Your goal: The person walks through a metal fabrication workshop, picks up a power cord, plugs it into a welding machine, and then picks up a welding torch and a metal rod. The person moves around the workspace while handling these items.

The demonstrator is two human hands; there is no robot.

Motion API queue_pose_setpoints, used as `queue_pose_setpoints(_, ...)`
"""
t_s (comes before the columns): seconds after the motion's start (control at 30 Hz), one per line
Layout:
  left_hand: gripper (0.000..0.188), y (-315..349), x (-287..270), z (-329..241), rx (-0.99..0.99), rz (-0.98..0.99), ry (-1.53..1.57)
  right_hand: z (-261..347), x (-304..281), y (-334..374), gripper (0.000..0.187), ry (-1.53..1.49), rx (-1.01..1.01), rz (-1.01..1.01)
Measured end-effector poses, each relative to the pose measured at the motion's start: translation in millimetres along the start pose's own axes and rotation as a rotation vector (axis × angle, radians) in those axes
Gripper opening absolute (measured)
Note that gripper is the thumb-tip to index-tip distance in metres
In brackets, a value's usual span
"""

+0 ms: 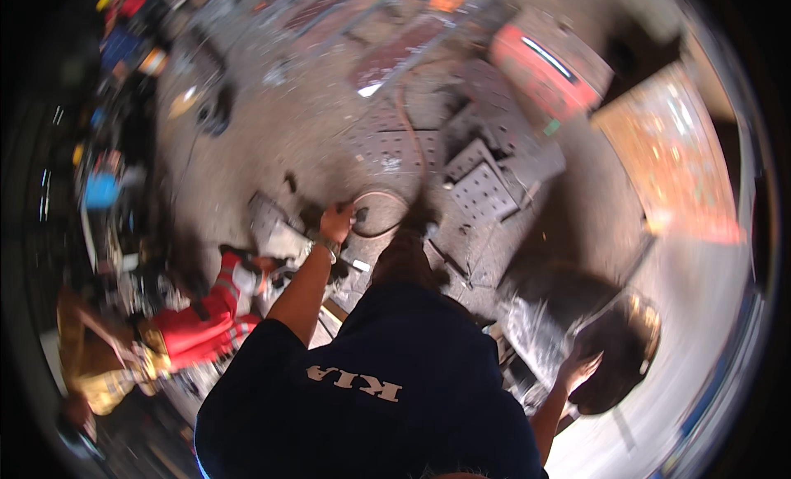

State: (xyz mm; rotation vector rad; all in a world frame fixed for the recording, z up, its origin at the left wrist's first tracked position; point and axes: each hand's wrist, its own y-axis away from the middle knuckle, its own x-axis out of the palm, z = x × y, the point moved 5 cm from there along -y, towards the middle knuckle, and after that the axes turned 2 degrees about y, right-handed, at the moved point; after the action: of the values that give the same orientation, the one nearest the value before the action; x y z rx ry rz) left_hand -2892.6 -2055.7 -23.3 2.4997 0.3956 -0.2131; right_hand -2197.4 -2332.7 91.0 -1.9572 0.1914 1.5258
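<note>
The floor point(255, 141) is a dull grey-brown expanse, scuffed and speckled with small debris, and it curves away toward the rim of the fisheye view. The person, in a dark navy shirt point(362, 396) with pale lettering, stands over it with both forearms bare.

The left hand point(336, 222), with a band at its wrist, is low in front of the body. Its fingers look curled beside a small dark piece point(360, 216) at the edge of a looped orange hose point(381, 192); blur hides whether they grasp either. The loop appears to lie on the floor just right of this hand, and a length of similar hose runs farther off.

The right hand point(579, 370) is out to the side, against or just in front of a large dark object point(618, 355) with a bright edge; I cannot tell whether it is touching or gripping it.

Ahead, perforated metal plates point(484, 190) lie at angles over one another, to the right of the hose loop. Beyond them sits a red boxy machine point(548, 67), and a dark red metal slab point(400, 52) lies to its left. An orange-brown panel point(671, 145) fills the right side. Blurred clutter, including something blue point(102, 190), lines the left. At lower left is a co-worker in a yellow top point(103, 388) and red trousers point(198, 331) with reflective bands.
</note>
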Motion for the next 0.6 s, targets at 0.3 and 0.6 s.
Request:
queue_pose_setpoints(0.3, 0.029, 314, -102, 361, -0.29, -0.01, -0.827, 63, 65, 29, 0.064, -0.003, -0.704, 1.047)
queue_pose_setpoints(0.6, 0.028, 356, -76, 396, -0.398, -0.248, -0.435, 194, 34, -70, 0.035, -0.275, -0.791, 1.199)
